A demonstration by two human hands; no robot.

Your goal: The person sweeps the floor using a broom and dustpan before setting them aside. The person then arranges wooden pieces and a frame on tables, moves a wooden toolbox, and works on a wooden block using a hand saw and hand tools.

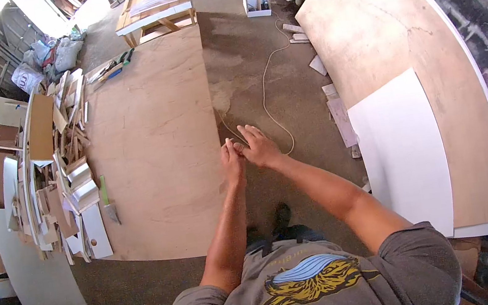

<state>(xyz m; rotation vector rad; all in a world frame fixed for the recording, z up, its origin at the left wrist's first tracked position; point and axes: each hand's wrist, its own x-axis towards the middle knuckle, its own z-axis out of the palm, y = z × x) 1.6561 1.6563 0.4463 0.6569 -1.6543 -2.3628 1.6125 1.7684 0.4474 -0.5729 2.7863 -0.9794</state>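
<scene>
My left hand [233, 165] and my right hand [261, 147] meet in front of my body, at the right edge of a large plywood sheet [151, 134]. The right hand's fingers are stretched out, with some of them against the left hand's fingertips. On the left hand the fingers point upward, partly covered by the right. No held object shows in either hand. A tool with a green handle [104, 189] and a grey blade lies on the plywood's left side. Near its far edge are several hand tools [113, 71], one of them blue-handled.
Stacked wood offcuts [76, 182] crowd the plywood's left side. Big boards lean along the right, with a white panel [402, 149] against them. A cord [265, 96] winds over the floor. Further back stand a low wooden table [155, 12] and a white box [256, 1].
</scene>
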